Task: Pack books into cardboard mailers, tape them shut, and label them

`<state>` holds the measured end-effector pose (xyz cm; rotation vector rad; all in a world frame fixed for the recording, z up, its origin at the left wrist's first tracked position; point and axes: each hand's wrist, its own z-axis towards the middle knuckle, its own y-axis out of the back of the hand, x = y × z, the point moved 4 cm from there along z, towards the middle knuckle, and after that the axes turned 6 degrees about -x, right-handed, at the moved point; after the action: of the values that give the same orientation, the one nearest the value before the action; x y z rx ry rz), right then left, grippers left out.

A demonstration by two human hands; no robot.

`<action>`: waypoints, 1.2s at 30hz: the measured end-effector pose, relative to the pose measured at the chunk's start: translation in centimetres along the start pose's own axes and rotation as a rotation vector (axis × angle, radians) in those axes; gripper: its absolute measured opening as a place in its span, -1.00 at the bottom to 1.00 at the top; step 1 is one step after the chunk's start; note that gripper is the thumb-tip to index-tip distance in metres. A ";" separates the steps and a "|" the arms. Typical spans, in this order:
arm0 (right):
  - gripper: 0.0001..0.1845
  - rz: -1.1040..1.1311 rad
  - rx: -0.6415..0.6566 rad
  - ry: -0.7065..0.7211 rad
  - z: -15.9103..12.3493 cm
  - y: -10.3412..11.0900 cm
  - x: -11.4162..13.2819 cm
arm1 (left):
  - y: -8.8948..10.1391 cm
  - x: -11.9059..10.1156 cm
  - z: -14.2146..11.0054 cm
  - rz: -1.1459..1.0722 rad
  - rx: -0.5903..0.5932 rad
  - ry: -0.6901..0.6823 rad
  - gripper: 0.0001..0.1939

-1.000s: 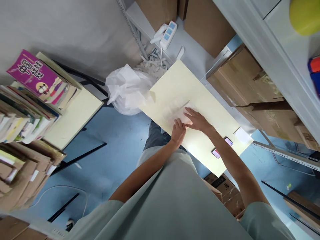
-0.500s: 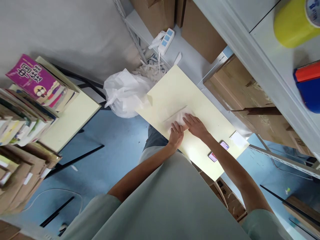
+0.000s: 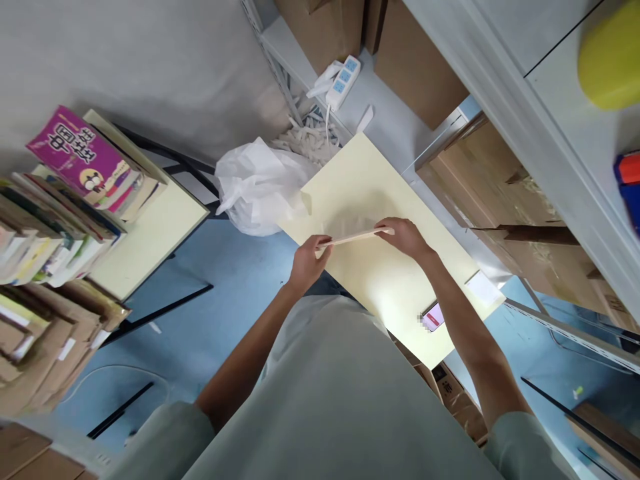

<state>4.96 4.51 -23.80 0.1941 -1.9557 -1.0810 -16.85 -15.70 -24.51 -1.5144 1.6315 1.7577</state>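
Raised above the pale yellow table [image 3: 370,173] is a thin, pale flat packet [image 3: 355,237], seen nearly edge-on, so its face and exact kind do not show. My left hand [image 3: 307,263] pinches its left end between thumb and fingers. At the other end, my right hand [image 3: 405,237] grips it the same way. A faint whitish film or shadow shows on the table just behind the packet. Partly beside my right forearm, a phone [image 3: 434,317] with a lit screen lies on the table.
A white plastic bag [image 3: 263,183] hangs at the table's left corner. Behind are a power strip [image 3: 343,82] and a cardboard box [image 3: 420,67] on a shelf. Books [image 3: 75,157] fill a side table at left. A white card [image 3: 483,288] lies at the table's right end.
Both hands have lifted the flat packet off the table and moved apart to its two ends. Before, they pressed close together on it while it lay flat.
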 end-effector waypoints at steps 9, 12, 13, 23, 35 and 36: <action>-0.71 -0.069 -0.194 -0.277 4.6 -3.9 -4.4 | -2.0 3.4 5.6 0.228 -0.122 0.124 -0.80; -0.66 -0.070 -0.267 -0.318 4.8 -5.6 -4.5 | -2.7 4.0 5.7 0.403 -0.013 0.149 -0.78; -0.61 -0.064 -0.305 -0.337 4.5 -5.9 -4.3 | -2.7 4.1 5.5 0.444 0.005 0.154 -0.72; -0.44 0.254 -0.625 -0.655 -5.3 -9.8 0.1 | -3.4 0.6 8.1 0.511 0.097 -0.255 -0.42; -0.43 0.492 -0.717 -0.827 -1.2 -15.2 6.8 | -5.0 0.6 10.1 0.554 0.244 -0.284 -0.52; -0.44 0.476 -0.707 -0.831 -0.2 -15.2 6.8 | -4.6 0.8 10.4 0.554 0.235 -0.280 -0.51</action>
<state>-2.85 -8.29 -30.96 -1.2073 -1.9644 -1.5690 -18.44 -5.72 -29.80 -0.7109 2.1405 1.8366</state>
